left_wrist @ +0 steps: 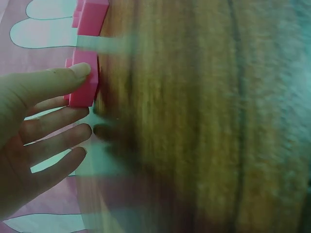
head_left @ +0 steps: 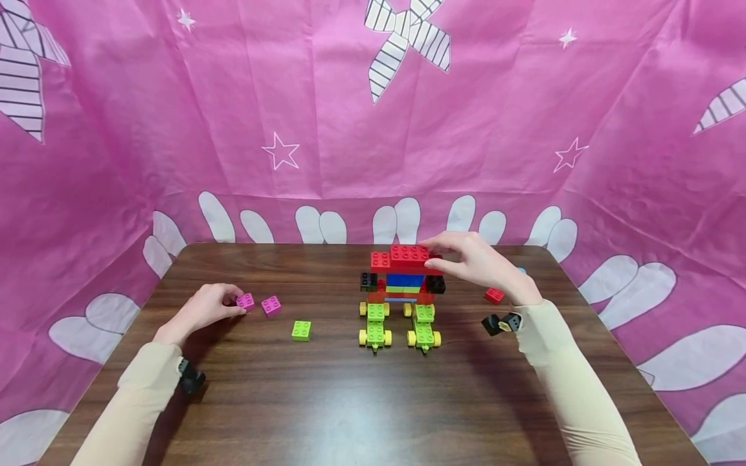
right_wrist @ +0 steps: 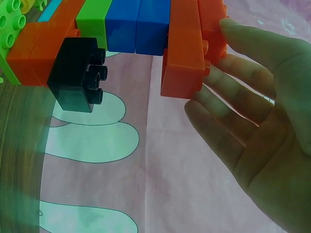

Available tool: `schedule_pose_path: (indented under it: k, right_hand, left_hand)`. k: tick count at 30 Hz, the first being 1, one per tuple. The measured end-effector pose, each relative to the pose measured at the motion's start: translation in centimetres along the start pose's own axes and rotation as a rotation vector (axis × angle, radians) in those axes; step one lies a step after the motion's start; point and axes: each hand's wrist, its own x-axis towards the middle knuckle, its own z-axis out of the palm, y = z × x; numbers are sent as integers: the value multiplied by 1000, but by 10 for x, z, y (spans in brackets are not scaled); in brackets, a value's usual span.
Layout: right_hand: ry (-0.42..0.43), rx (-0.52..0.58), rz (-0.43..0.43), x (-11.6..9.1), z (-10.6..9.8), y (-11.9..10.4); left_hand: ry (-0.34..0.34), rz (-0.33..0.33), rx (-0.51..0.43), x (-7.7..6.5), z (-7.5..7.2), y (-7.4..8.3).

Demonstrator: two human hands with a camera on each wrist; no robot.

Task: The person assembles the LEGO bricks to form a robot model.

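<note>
Toward the left of the table, my left hand point(head_left: 201, 309) pinches a magenta toy brick point(head_left: 245, 302) between thumb and fingers; the left wrist view shows the thumb on this brick point(left_wrist: 86, 87). A second magenta brick point(head_left: 271, 306) lies just right of it. Right of centre stands a toy brick build with a red top, black side bricks, a blue and green middle and two lime wheeled bases point(head_left: 375, 327). My right hand point(head_left: 474, 259) grips the upper red brick point(head_left: 410, 256) at its right end, thumb in front. In the right wrist view its fingers are partly behind the red bricks point(right_wrist: 183, 53).
A lime green brick point(head_left: 301, 331) lies between the magenta bricks and the build. Beneath the right forearm is a loose red brick point(head_left: 494, 296), with a bit of something blue point(head_left: 521, 270) behind the wrist. Pink patterned cloth point(head_left: 326, 129) surrounds the brown wooden table point(head_left: 280, 401).
</note>
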Motion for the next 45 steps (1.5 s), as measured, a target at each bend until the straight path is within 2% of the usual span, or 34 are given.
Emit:
schedule_pose_path:
  k: [7,15,36,45]
  right_hand:
    - [-17,5,13,0,0,0]
    - [-20,21,13,0,-1,-1]
    - [-3,34,-7,0,0,2]
    - [-9,35,1,0,0,2]
  left_hand:
    - [24,16,-14,7,-5,4]
    - [59,47,-66,21,-15,23]
    - [20,179,-214,56,-35,99]
    - [24,248,-195,68,-46,136]
